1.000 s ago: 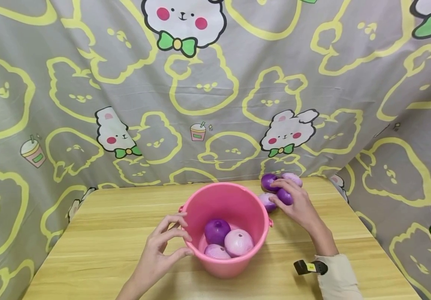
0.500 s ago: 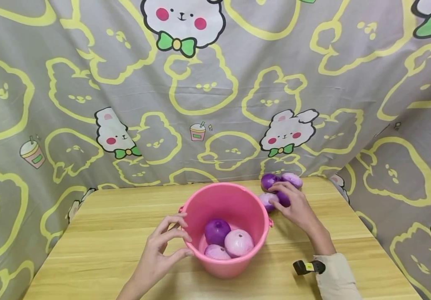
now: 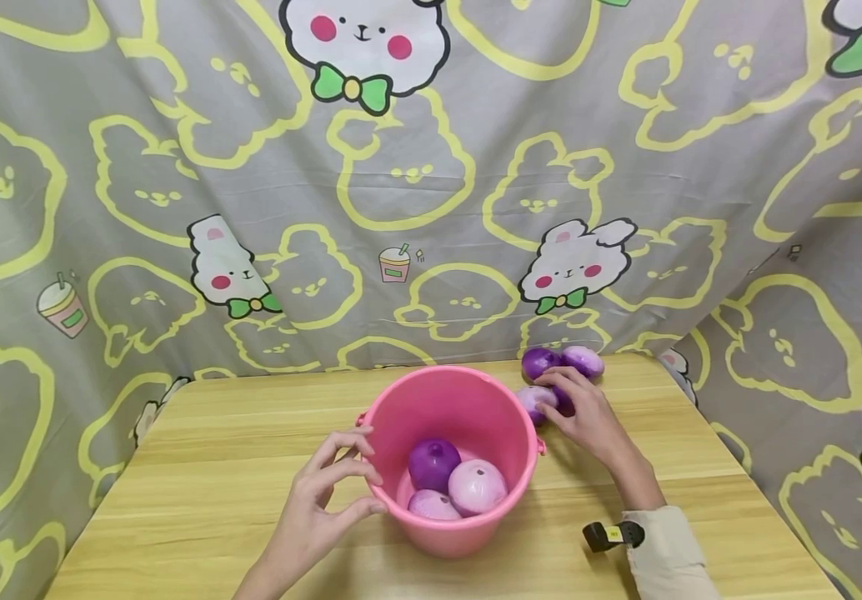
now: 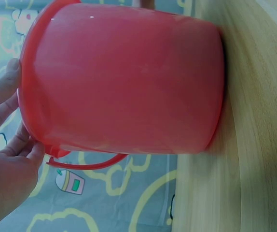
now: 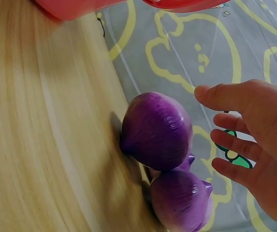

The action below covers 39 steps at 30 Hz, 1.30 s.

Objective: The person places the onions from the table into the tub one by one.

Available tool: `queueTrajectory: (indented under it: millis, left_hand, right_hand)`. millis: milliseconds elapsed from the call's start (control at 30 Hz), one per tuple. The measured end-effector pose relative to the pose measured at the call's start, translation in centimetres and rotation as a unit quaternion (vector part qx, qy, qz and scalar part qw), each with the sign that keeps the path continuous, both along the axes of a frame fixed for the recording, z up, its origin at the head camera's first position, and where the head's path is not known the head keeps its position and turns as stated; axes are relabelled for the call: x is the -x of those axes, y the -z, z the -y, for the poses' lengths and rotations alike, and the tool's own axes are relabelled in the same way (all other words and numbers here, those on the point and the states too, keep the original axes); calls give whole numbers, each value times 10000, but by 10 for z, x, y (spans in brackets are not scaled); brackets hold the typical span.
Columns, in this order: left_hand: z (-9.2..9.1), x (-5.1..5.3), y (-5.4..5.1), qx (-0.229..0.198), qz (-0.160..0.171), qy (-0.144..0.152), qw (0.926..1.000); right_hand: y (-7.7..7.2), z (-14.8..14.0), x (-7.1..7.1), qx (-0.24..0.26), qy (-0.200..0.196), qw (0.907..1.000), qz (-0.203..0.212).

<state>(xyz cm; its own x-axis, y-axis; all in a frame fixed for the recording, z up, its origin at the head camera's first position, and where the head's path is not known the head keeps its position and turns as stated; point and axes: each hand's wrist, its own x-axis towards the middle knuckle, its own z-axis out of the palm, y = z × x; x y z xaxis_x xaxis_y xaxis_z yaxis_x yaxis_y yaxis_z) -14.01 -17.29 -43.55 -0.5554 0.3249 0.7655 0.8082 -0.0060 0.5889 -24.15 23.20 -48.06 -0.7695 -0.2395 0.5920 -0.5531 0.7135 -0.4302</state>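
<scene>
Grasping the pink bucket (image 3: 452,533) at the left part of its rim, the grip of the left hand (image 3: 326,483) appears in the head view with thumb and fingers bent around the edge. The bucket stands upright on the wooden tabletop (image 3: 251,467). Inside it lie three onions: a dark purple onion (image 3: 434,464), a large pale onion (image 3: 478,487) and a smaller pale onion (image 3: 433,504), which the front rim partly hides. To the right, near the back edge, four more onions make a close group: a glossy dark onion (image 3: 539,364), a lilac onion (image 3: 584,361), a two-toned onion (image 3: 532,404) just beside the bucket, and a half-covered onion (image 3: 565,402). Over this group is the grip of the right hand (image 3: 588,417). Behind hangs a grey cloth (image 3: 416,158) with yellow outlines.

In the left wrist view, which is turned sideways, the bucket wall takes much space; the fingers touch the rim, and the bucket handle (image 4: 88,166) lies along the side.

In the right wrist view, the right grip is released: thumb and fingers are spread, and they appear apart from the two nearest onions.
</scene>
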Motion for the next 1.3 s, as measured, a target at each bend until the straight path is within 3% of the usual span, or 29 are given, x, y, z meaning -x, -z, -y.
queueTrajectory:
  millis: [733, 1300]
  left_hand:
    - [-1, 0, -3, 17, -17, 12, 10000]
    - [0, 0, -3, 9, -39, 32, 10000]
  right_hand:
    - [17, 2, 6, -172, -157, 9995, 226]
    - [23, 7, 5, -207, -21, 9963, 831]
